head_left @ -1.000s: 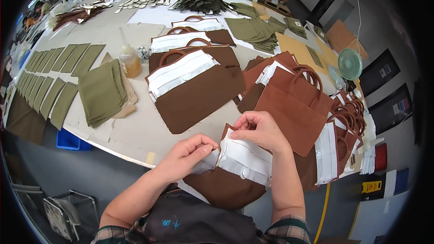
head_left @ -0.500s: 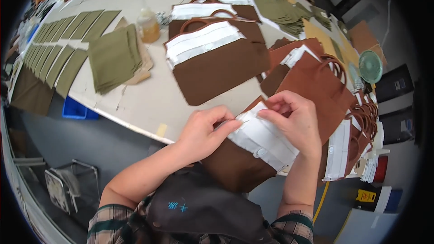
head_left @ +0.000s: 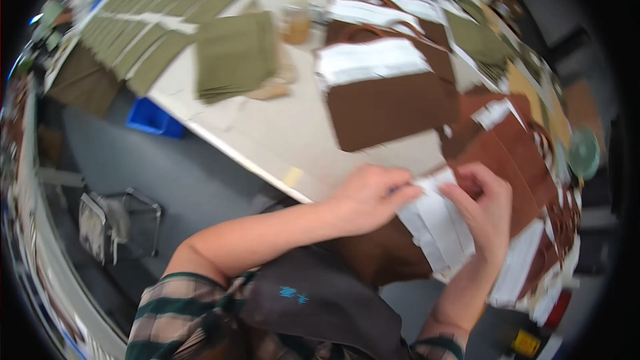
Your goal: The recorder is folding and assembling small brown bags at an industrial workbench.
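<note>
Being pinched by left hand [head_left: 370, 200] and right hand [head_left: 485, 210], fingers nearly closed, the white-banded brown panel [head_left: 437, 230] is held by the desk [head_left: 300, 137]; the earlier-visible grey flap is hidden, edges seemingly drawn together.

So I had two hands [head_left: 373, 200], one brown-and-white piece [head_left: 430, 230], two rows of green strips [head_left: 160, 57], plus one bottle [head_left: 295, 23], one fan [head_left: 584, 155], one blue bin [head_left: 155, 119], one chair [head_left: 117, 220].

Fabric panel [head_left: 385, 255] brown, strip [head_left: 438, 225] white; sleeve [head_left: 177, 310] plaid, apparently green-tan.
</note>
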`<state>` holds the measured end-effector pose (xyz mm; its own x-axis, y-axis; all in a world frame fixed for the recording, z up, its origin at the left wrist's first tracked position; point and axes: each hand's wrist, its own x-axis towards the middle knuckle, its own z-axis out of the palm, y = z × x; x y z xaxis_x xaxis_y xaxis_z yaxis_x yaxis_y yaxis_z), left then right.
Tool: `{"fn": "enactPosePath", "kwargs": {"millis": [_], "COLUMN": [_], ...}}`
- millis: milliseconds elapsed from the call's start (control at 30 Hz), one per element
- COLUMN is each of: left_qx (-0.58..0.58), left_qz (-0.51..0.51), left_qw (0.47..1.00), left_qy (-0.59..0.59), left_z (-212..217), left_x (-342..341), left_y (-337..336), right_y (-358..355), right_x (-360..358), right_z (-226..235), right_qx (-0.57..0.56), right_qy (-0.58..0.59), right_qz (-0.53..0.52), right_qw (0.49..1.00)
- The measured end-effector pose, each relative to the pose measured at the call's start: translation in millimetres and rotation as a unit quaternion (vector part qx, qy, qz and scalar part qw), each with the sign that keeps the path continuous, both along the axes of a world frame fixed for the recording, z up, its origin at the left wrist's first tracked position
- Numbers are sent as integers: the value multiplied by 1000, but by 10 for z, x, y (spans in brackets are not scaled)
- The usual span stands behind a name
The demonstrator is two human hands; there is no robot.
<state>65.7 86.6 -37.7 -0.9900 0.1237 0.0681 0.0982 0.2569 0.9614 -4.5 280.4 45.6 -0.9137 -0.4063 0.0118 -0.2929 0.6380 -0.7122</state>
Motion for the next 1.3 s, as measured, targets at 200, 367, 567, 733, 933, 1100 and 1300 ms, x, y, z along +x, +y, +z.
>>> {"fn": "enactPosePath", "kwargs": {"millis": [200, 367, 567, 733, 933, 1100, 1300], "left_qx": [75, 176, 69, 69, 144, 49, -158], "left_qz": [61, 134, 81, -92, -101, -120, -175], "left_qw": [992, 975, 993, 992, 970, 990, 965], "left_qy": [83, 18, -54, -57, -166, -51, 111], "left_z": [-104, -249, -256, -436, -239, -69, -128], "left_x": [-74, -183, -225, -134, -167, -292, -323], "left_y": [-78, -400, -531, -314, -17, 290, 259], "right_y": [667, 689, 795, 994, 1205, 1726, 1857], "right_x": [-133, 99, 29, 49, -1, -339, -607], "right_z": [-188, -814, -1061, -909, -880, -395, -231], "right_qx": [-190, -299, -347, -412, -417, -397, 65], "right_qy": [-127, -232, -227, -116, -38, 127, 501], "right_qz": [-39, -8, -101, -183, -200, -247, -304], "right_qw": [973, 925, 904, 885, 886, 875, 808]}}
